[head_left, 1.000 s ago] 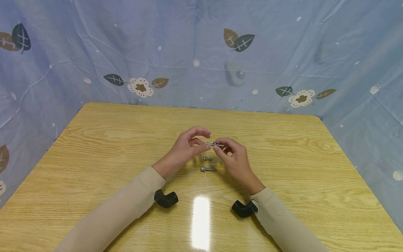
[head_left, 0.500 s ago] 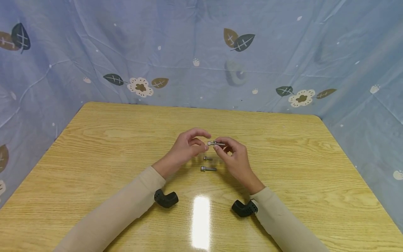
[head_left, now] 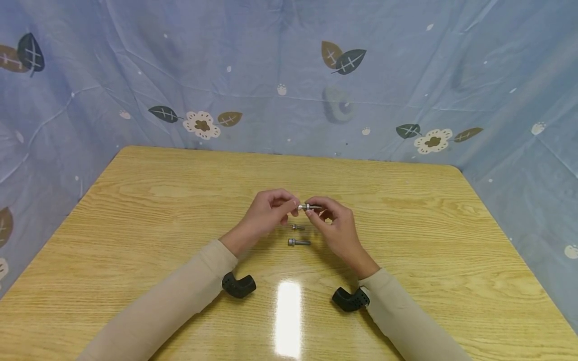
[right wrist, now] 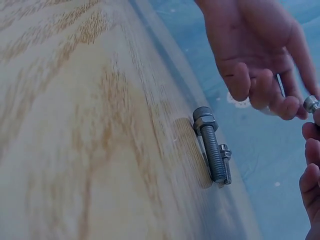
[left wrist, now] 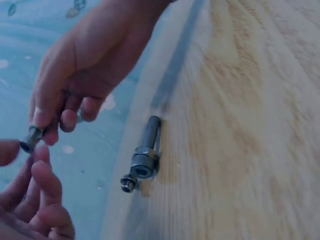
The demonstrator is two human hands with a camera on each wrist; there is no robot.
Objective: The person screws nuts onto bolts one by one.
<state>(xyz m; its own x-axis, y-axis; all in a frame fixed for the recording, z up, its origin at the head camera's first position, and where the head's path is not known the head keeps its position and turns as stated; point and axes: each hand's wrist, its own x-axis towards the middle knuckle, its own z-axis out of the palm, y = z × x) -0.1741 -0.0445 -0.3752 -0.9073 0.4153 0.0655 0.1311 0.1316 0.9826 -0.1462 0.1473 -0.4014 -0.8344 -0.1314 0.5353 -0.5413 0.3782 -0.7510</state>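
Above the middle of the table, a socket-head bolt (head_left: 300, 207) lies level between the two hands, its head toward the left. My left hand (head_left: 266, 213) has thumb and forefinger at the bolt's head, which shows its socket in the left wrist view. My right hand (head_left: 336, 223) pinches the nut (head_left: 308, 206) on the shank, and the threaded end sticks out past it to the right. Below the hands, a small bolt with a nut (head_left: 297, 227) and a larger bolt with a nut (head_left: 299, 242) lie side by side on the table, heads to the left.
The wood-grain table (head_left: 180, 200) has a bright reflection near its front. A blue patterned cloth (head_left: 271, 75) hangs behind it and at both sides. Black curved pieces (head_left: 239, 286) sit at both wrists.
My left thumb and forefinger have come together at the bolt head after standing apart from it half a second ago. The right hand has kept its place. The bolts on the table lie as before.
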